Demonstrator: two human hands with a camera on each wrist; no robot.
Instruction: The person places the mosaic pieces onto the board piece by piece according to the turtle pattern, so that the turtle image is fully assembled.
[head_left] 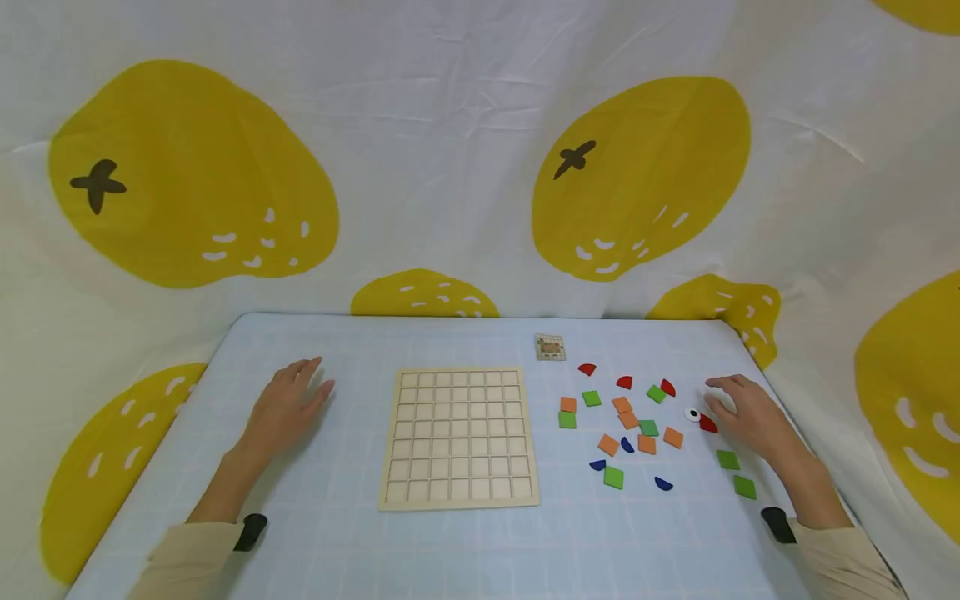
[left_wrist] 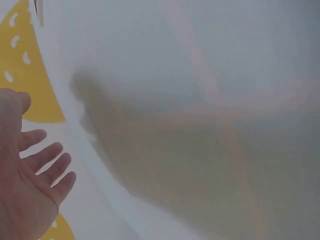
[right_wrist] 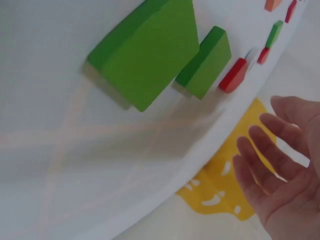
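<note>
My left hand [head_left: 285, 406] hovers over the left part of the table, its fingers relaxed and holding nothing. In the left wrist view the same hand [left_wrist: 30, 175] shows a bare palm with slightly bent fingers. At the right, my right hand [head_left: 753, 414] is beside a red quarter-circle piece [head_left: 707, 423] and a white disc with a black dot [head_left: 692, 414]. Its loosely bent fingers [right_wrist: 265, 155] hold nothing. Two green square tiles [head_left: 727, 459] lie below that hand. Between the hands sits a wooden grid board [head_left: 459, 437] with bare cells.
Orange square tiles [head_left: 608, 444], more green tiles [head_left: 613, 477], red quarter-circles [head_left: 587, 368] and blue half-circles [head_left: 663, 483] are scattered right of the board. A small patterned card [head_left: 551, 347] lies at the back. Behind the table [head_left: 337, 550] hangs a fruit-print cloth [head_left: 435, 167].
</note>
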